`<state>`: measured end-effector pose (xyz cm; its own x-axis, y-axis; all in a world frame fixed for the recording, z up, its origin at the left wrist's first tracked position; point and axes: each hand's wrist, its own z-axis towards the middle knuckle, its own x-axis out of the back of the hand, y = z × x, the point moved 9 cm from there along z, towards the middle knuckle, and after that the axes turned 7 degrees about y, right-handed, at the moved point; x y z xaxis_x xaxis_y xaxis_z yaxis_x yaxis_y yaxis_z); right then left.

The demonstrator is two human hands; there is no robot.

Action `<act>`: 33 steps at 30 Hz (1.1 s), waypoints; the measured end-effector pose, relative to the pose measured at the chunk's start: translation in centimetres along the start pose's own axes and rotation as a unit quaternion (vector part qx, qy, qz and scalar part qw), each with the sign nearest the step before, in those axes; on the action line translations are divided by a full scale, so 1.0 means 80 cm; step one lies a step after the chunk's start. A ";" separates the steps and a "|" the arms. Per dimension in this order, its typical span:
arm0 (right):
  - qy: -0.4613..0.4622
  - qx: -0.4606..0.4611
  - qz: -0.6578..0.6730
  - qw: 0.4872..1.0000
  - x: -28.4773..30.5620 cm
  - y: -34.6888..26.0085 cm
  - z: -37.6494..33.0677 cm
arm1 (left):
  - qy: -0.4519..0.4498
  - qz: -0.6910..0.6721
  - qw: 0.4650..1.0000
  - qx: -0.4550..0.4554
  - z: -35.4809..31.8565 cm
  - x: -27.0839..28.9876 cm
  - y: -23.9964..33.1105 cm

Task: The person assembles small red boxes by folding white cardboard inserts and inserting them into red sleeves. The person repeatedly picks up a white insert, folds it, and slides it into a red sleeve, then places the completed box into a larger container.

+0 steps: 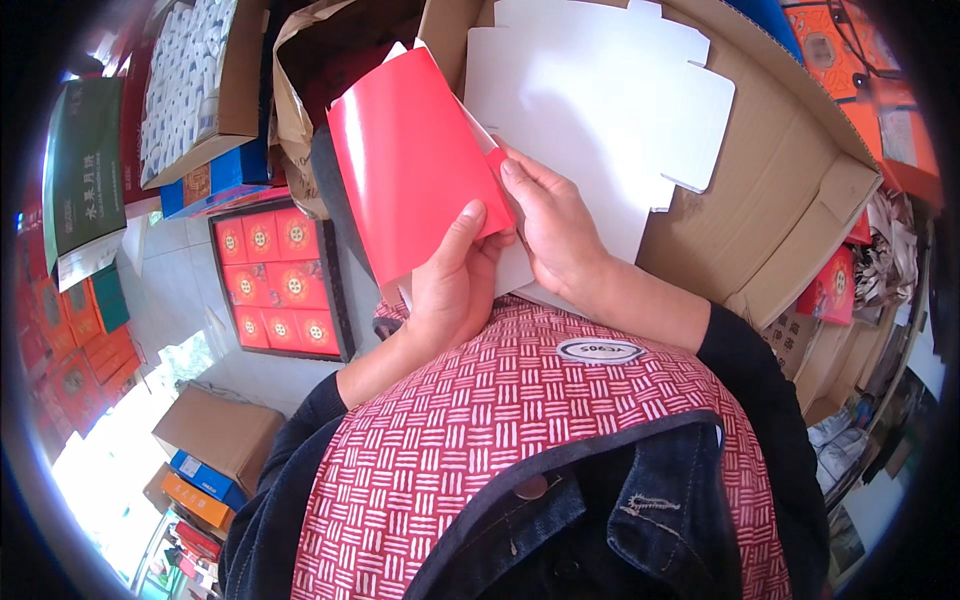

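Observation:
Both hands hold a glossy red card sheet (410,160) in front of my chest. It is bent along its length, and bits of its white back show at the top and right edges. My left hand (458,278) grips the lower right corner, thumb on the red face and fingers curled behind. On the right edge, my right hand (553,222) pinches the card between thumb and fingers; some of those fingertips are hidden. Behind the hands, white die-cut card blanks (590,110) with tabs lie in an open cardboard box (770,170).
To the left on the tiled floor stands a dark-framed tray (342,300) of red patterned boxes. Farther left are a carton of white packets (185,90) and a green box (85,170). A brown carton (215,435) sits low left; orange packages (900,140) are at far right.

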<state>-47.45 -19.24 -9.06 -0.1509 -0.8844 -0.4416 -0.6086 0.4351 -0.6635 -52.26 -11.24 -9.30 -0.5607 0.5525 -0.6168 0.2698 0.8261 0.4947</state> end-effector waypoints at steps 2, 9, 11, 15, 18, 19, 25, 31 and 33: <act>0.001 -0.003 -0.004 1.000 -0.003 -0.002 -0.001 | -0.003 -0.002 1.000 0.003 0.001 0.002 -0.001; -0.024 -0.010 -0.008 1.000 -0.014 -0.004 -0.004 | 0.026 0.025 0.999 -0.022 0.001 -0.004 0.003; -0.044 0.003 -0.012 0.999 -0.015 -0.002 -0.006 | 0.035 0.034 0.998 -0.029 0.000 -0.005 0.003; -0.078 0.028 -0.051 0.995 -0.017 0.000 -0.014 | 0.017 0.027 0.998 -0.049 0.003 -0.002 0.007; -0.095 0.006 0.008 0.995 -0.021 -0.005 -0.021 | 0.015 0.031 0.998 -0.045 0.003 -0.003 0.009; -0.103 0.004 0.009 0.995 -0.021 -0.007 -0.023 | 0.016 0.029 0.999 -0.043 0.003 -0.003 0.008; -0.147 -0.006 -0.026 0.989 -0.024 -0.006 -0.032 | 0.002 0.026 0.999 -0.043 -0.001 -0.002 0.008; -0.174 0.045 -0.121 0.976 -0.024 -0.008 -0.028 | 0.034 -0.010 0.999 -0.041 -0.001 0.004 0.006; -0.163 -0.001 -0.095 0.982 -0.022 -0.020 -0.011 | 0.001 0.020 0.999 -0.028 0.001 -0.012 0.007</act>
<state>-46.86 -18.52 -6.69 0.2219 -0.8484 -0.4807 -0.6037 0.2676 -0.7510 -51.53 -11.30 -8.48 -0.5527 0.5839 -0.5946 0.2468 0.7962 0.5525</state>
